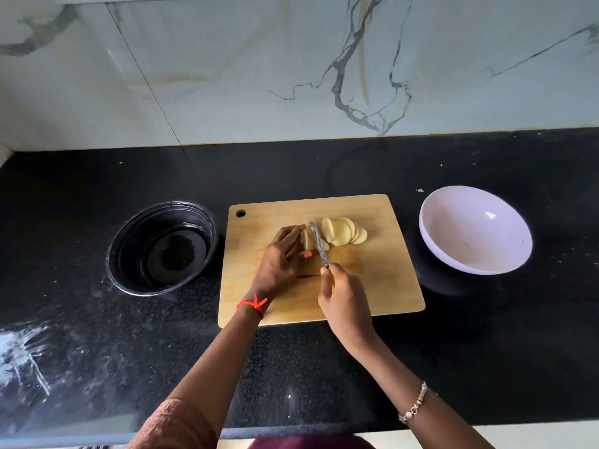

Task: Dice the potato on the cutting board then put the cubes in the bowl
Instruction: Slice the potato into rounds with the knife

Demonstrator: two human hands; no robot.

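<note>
Steel knife (319, 244) gripped by right hand (345, 303) — left hand (278, 264) curled on potato (308, 242).

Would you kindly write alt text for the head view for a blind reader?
A person slices a peeled potato on a wooden cutting board: left hand steadies it, right hand holds the knife, cut slices fanned to its right. An empty white bowl sits right of the board, a black dish left.

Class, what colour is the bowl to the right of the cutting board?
The bowl is pale lilac, seen in the head view.
</note>
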